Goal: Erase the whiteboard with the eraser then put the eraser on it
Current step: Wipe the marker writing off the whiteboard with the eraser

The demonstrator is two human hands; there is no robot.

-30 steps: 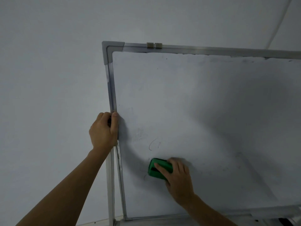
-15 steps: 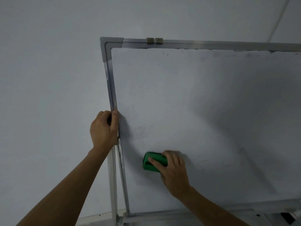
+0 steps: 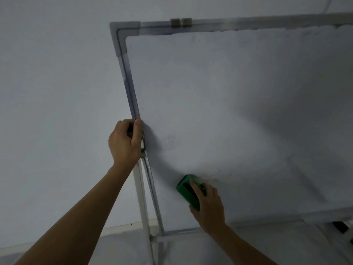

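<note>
Two hands are at work. The right hand [image 3: 209,205] presses the green eraser [image 3: 188,191] flat against the whiteboard [image 3: 229,111] in the lower middle of the frame, fingers curled over its back, the eraser's long axis running from upper left to lower right. The left hand [image 3: 125,142] grips the board's left frame edge [image 3: 129,88], fingers wrapped around it. No readable writing or label shows, only faint smudges above the eraser.

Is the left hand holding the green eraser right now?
No, the left hand grips the whiteboard frame, while the right hand presses the eraser.
</note>
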